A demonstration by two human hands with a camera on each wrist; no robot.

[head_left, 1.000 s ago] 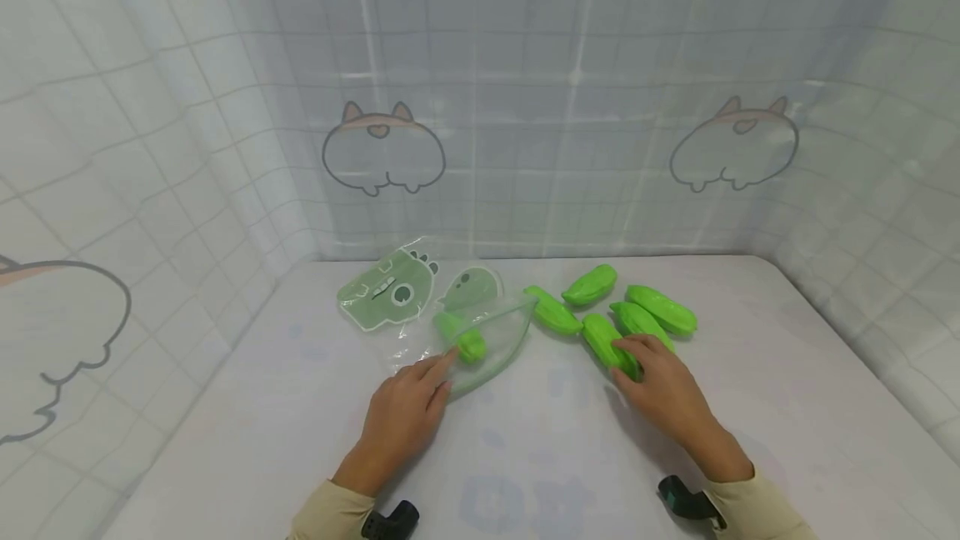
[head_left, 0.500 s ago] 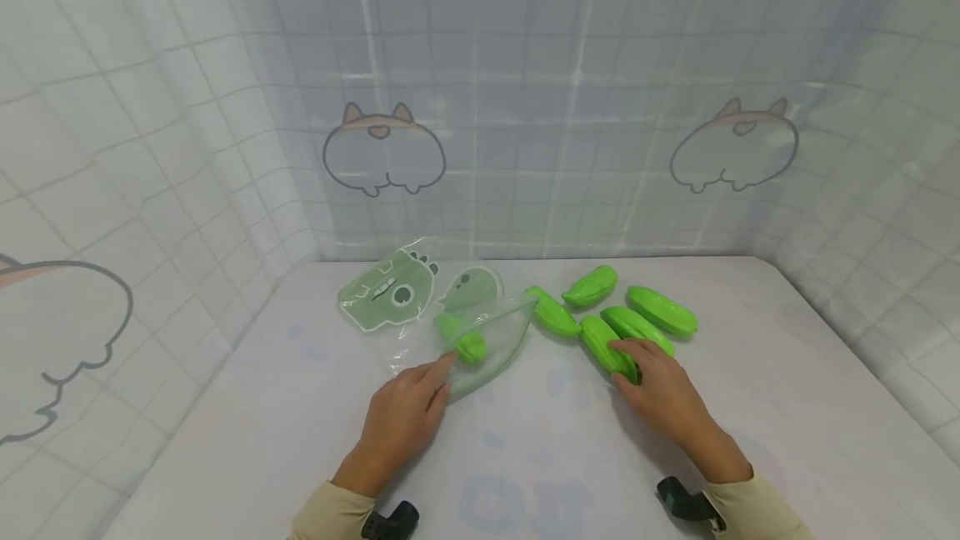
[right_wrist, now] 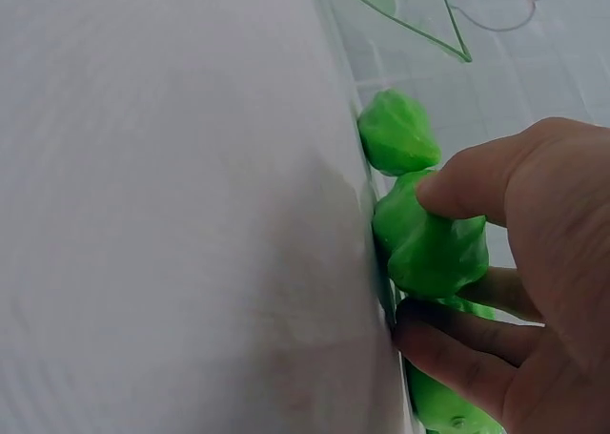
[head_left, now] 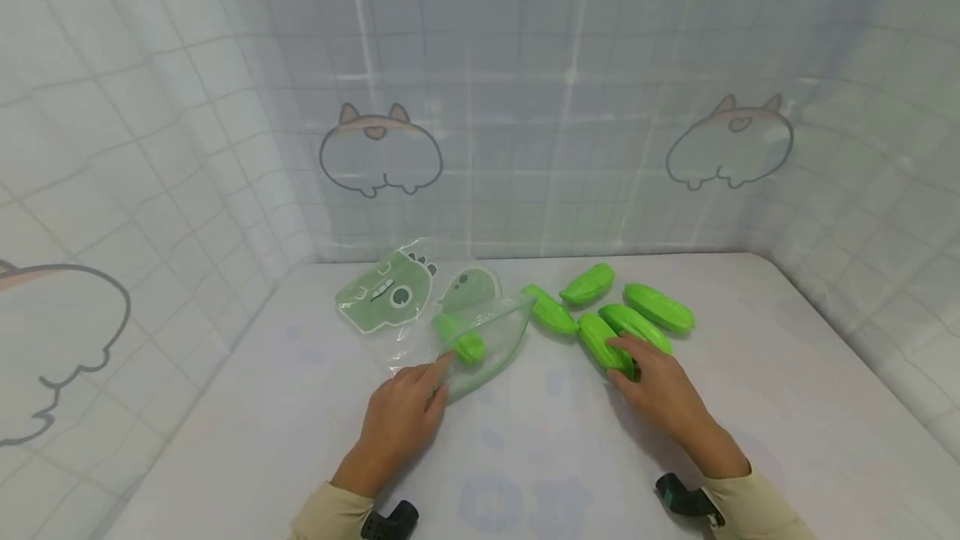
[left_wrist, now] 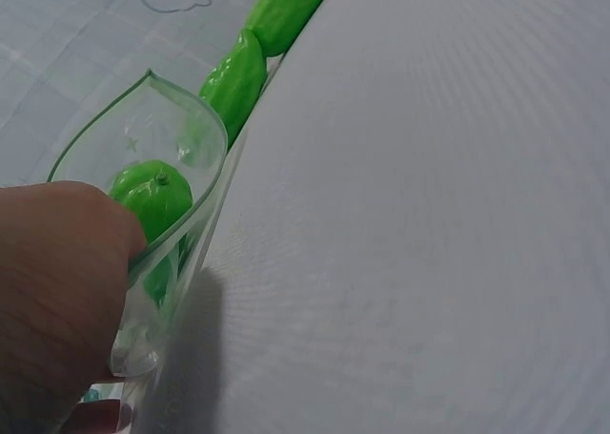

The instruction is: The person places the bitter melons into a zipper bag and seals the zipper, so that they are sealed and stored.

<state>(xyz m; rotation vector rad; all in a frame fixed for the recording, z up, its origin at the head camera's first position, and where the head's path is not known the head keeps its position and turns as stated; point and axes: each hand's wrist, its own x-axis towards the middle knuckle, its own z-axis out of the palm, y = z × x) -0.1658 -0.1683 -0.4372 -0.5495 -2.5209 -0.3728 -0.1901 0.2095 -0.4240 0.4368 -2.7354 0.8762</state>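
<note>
A clear plastic bag (head_left: 401,290) with a green dinosaur print lies flat at the back left, its mouth toward the middle. One bright green, ridged gourd (head_left: 470,347) is inside, near the mouth. My left hand (head_left: 405,411) pinches the bag's near edge; in the left wrist view the bag's rim (left_wrist: 150,74) stands raised around the gourd's end. With thumb and fingers on either side, my right hand (head_left: 663,390) grips another green gourd (head_left: 597,336), which rests on the table. In the right wrist view the thumb presses on this gourd (right_wrist: 438,253); some fingertips are hidden.
More green gourds lie close by: one (head_left: 553,312) near the bag's mouth, one (head_left: 588,283) farther back, and two (head_left: 660,309) right of the gripped one. A white table (head_left: 525,457) bears everything, with tile-patterned walls (head_left: 525,107) around its back and sides.
The gourd beside the gripped one has turned slightly, its left end shifting left. The right hand has barely moved on its gourd. The left hand and the bag stay as they were.
</note>
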